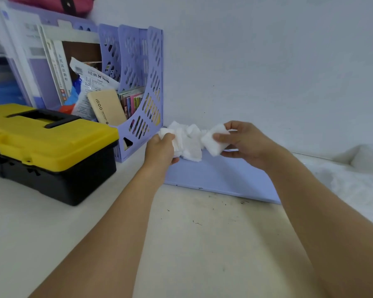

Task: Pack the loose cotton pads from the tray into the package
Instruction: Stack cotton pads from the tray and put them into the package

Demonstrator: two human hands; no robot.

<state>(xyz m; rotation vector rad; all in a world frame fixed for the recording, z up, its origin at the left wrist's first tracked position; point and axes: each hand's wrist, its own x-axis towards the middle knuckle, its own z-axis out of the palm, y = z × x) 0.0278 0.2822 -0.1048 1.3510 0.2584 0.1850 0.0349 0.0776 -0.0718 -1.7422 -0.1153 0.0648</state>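
Gripping a neat stack of cotton pads (214, 141) at centre frame, the right hand (243, 143) pinches it between thumb and fingers. Just left, the left hand (160, 150) clutches a crumpled bunch of loose pads (186, 143), fingers curled round it. Both hover over the lilac tray (220, 175). Far left sits a yellow-lidded toolbox (52, 143), with a lilac file rack (138, 87) behind it.

1. "iQOO" stood on the beige power bank (107, 108), in the file rack (153, 82) left of and above the left hand's fingers (167, 137).
2. Chinese print covered the white packet (93, 82) beside it; too blurred to read.
3. A book spine (61, 76) further left carried vertical Chinese characters, not legible.
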